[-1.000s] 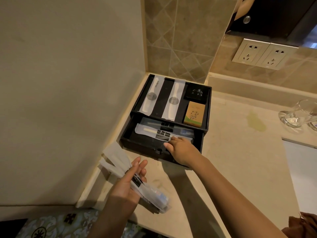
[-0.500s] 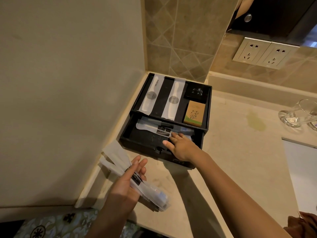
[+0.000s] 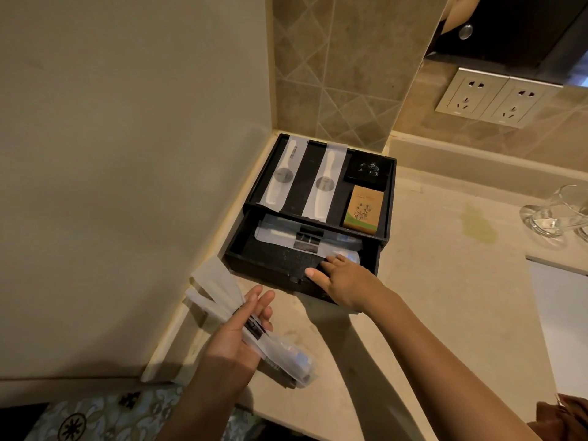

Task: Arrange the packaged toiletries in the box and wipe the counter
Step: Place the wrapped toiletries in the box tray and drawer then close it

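Observation:
A black box (image 3: 389,198) stands in the counter corner with its lower drawer (image 3: 254,262) pulled out. Two packaged combs (image 3: 324,186) lie on its top tray beside a black packet (image 3: 367,170) and a tan soap box (image 3: 362,210). Clear packaged toothbrush kits (image 3: 305,238) lie in the drawer. My right hand (image 3: 343,278) rests flat over the drawer's front right, fingertips touching a kit. My left hand (image 3: 238,332) holds a bundle of clear toiletry packets (image 3: 216,291) above the counter, in front of the box.
The beige counter (image 3: 445,281) carries a yellowish stain (image 3: 479,224) right of the box. Glass cups (image 3: 553,214) stand at the far right. Wall sockets (image 3: 490,97) are on the tiled backsplash. A wall closes the left side. A brown cloth (image 3: 566,418) shows at the bottom right.
My right hand has slid slightly toward the drawer's front, leaving the kits lying in the drawer. My left hand keeps its bundle nearly still.

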`<act>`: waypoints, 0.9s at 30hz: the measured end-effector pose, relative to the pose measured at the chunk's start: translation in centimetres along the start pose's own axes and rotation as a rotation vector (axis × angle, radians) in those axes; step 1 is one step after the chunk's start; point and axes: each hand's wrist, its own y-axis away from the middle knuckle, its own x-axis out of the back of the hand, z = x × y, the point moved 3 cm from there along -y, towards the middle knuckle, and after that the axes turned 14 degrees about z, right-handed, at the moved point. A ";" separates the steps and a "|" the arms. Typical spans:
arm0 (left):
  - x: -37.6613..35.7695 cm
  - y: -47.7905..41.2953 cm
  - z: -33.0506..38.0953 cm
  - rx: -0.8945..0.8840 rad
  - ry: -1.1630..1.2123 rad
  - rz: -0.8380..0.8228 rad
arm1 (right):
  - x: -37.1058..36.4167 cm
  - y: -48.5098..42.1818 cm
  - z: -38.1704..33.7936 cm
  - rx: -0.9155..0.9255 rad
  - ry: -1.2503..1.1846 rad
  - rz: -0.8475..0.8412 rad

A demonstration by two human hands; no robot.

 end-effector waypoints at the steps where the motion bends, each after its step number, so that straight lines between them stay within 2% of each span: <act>1: 0.0 0.0 0.0 0.001 -0.004 -0.002 | -0.1 0.0 0.0 -0.014 -0.003 -0.016; 4: 0.0 0.1 0.1 0.000 -0.002 -0.009 | -0.3 0.0 0.1 -0.049 -0.050 -0.033; 8: -0.1 0.3 0.0 0.006 0.010 -0.055 | 0.5 -0.4 -0.6 0.011 -0.125 0.100; 13: -0.4 0.7 0.0 0.018 0.037 -0.143 | 0.0 -1.5 0.4 -0.039 -0.007 0.015; 15: -0.4 0.7 0.0 0.009 0.043 -0.162 | -0.1 -1.4 0.5 -0.047 -0.032 0.044; 20: -1.3 1.2 0.1 0.008 0.072 -0.282 | 2.7 2.3 -1.7 0.063 -0.358 0.300; 24: -2.4 1.6 0.2 -0.040 0.111 -0.371 | 2.9 7.1 -3.5 0.047 -0.573 0.211; 27: -3.3 2.0 0.2 -0.072 0.113 -0.411 | 2.8 8.0 -3.1 0.009 -0.673 0.245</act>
